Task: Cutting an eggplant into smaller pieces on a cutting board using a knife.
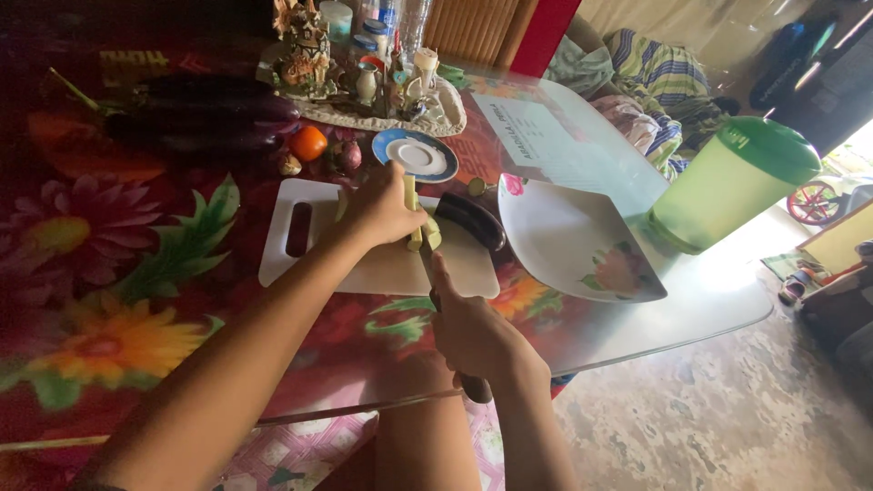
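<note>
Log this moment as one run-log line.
left hand: steadies pale eggplant strip | right hand: grips knife, blade at strip | base: white cutting board | beside: eggplant half, white plate

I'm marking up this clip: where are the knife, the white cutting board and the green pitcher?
knife (427, 264): head view, on the blade just ahead of the right hand.
white cutting board (277, 259): head view, bare left part by the handle slot.
green pitcher (718, 195): head view, middle of its body.

Far left, dark whole eggplants (205, 118) lie beside an orange tomato (309, 143). Centre far, a blue-rimmed saucer (416, 155). To the right, a white floral dish (573, 241), and further right a green lidded pitcher (735, 182) stands near the glass table's edge (718, 300).
</note>
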